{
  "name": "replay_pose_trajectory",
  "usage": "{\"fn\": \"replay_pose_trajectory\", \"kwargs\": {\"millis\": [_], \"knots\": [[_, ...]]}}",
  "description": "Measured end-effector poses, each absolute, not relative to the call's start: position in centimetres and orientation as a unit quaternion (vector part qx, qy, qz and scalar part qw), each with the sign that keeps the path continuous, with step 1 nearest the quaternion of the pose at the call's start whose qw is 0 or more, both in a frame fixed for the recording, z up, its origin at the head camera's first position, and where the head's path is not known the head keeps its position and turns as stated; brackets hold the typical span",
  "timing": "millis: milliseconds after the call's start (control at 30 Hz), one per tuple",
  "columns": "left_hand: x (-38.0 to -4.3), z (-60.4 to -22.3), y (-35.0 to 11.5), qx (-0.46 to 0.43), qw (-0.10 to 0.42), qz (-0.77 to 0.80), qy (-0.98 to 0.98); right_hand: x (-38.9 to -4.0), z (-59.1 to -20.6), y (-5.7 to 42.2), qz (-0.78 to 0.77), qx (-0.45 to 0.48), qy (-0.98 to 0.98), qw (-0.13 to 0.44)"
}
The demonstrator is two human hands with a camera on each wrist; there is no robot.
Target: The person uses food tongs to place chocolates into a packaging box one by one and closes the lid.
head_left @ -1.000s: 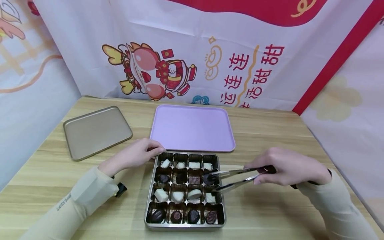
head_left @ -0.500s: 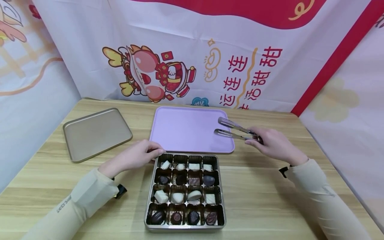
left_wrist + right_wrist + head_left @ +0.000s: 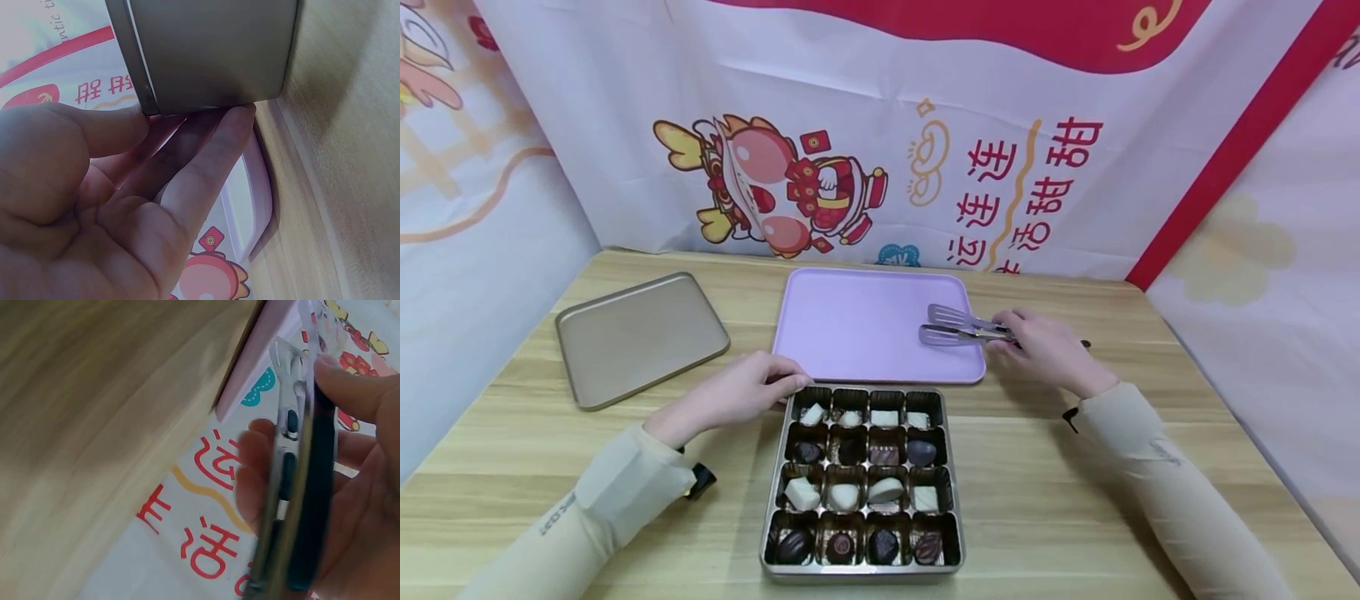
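A metal box (image 3: 861,574) holds rows of white and dark chocolates in a gold divided insert, each in its own compartment. My left hand (image 3: 751,389) grips its far left corner. In the left wrist view the thumb (image 3: 115,128) meets the rim, while the fingers (image 3: 206,169) lie against the wall. My right hand (image 3: 1041,346) holds metal serving tongs (image 3: 958,327) by their dark handles. Their two slotted ends are over the right part of a purple tray (image 3: 872,325), a little apart. Nothing shows between them. Whether they touch the tray I cannot tell.
A brown-gold tray (image 3: 643,337) lies at the left of the wooden table (image 3: 1037,508). A printed white cloth (image 3: 865,92) hangs along the back edge, with more cloth at both sides. The purple tray lies just behind the box.
The tongs in my right hand have gone from the box's right column up over the purple tray, then slightly left. Their ends are closer together. My left hand stays at the box corner.
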State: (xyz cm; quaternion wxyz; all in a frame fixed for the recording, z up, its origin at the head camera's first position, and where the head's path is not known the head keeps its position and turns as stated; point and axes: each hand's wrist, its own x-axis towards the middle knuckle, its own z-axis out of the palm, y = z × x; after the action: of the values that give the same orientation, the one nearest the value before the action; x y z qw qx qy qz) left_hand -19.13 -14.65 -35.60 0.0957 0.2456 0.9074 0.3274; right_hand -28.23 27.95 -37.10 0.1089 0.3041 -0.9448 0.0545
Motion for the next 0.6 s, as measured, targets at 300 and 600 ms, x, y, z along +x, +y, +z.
{"fn": "replay_pose_trajectory", "kwargs": {"millis": [300,600], "knots": [[-19.2,-35.6,-14.3,0.249,0.097,0.327,0.906,-29.3,-38.0,27.2,0.042,0.309,-0.945,0.096],[-19.7,-35.4,-14.0,0.265,0.118,0.326,0.899,-29.1,-36.8,28.6,0.096,0.273,-0.955,0.069]]}}
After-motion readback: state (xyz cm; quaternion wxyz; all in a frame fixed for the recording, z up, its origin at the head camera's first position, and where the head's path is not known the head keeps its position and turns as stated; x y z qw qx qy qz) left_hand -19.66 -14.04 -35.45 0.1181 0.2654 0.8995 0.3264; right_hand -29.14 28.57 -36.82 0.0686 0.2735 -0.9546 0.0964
